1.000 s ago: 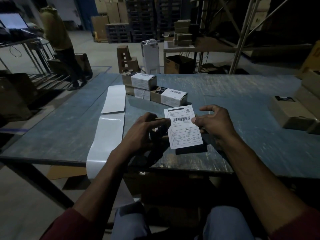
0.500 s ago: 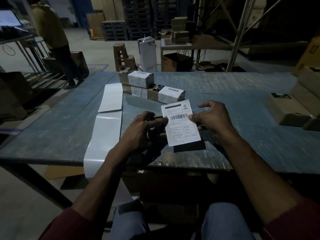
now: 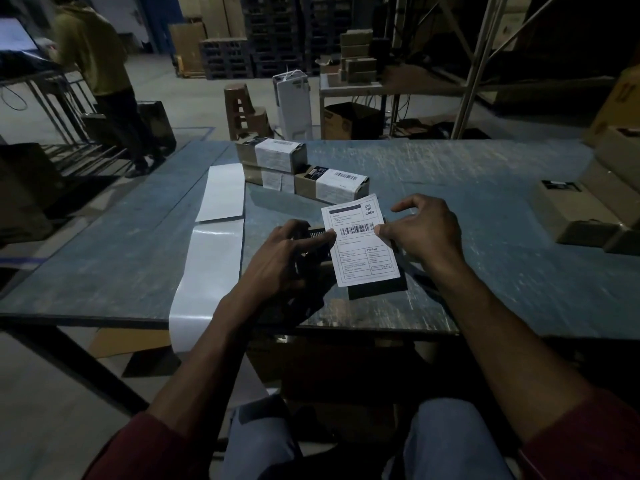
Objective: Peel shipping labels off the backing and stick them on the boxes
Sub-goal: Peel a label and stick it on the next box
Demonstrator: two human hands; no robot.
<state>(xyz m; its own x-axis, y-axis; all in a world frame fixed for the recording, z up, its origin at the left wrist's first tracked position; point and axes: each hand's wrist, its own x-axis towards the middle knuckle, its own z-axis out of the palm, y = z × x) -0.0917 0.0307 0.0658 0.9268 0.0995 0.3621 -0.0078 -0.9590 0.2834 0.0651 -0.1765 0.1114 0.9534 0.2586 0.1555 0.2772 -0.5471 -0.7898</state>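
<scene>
Right now the shipping label (image 3: 362, 242) hangs between both hands, long axis running away from him, left hand (image 3: 289, 258) and right hand (image 3: 424, 233) each pinching a side edge just above a dark box (image 3: 377, 287).

Open worktop (image 3: 467, 188) right of centre. Blocked ahead by labelled boxes (image 3: 330, 185), at left by backing strip (image 3: 211, 244), far right by cartons (image 3: 585, 216).

We see a worn blue tabletop (image 3: 467, 188) in a dim warehouse. Beyond its far edge we note a white upright unit (image 3: 293, 105), an open carton (image 3: 346, 124), stacked dark pallets (image 3: 228, 58), and, at far left, a standing person (image 3: 100, 74) in a yellow-green top.
</scene>
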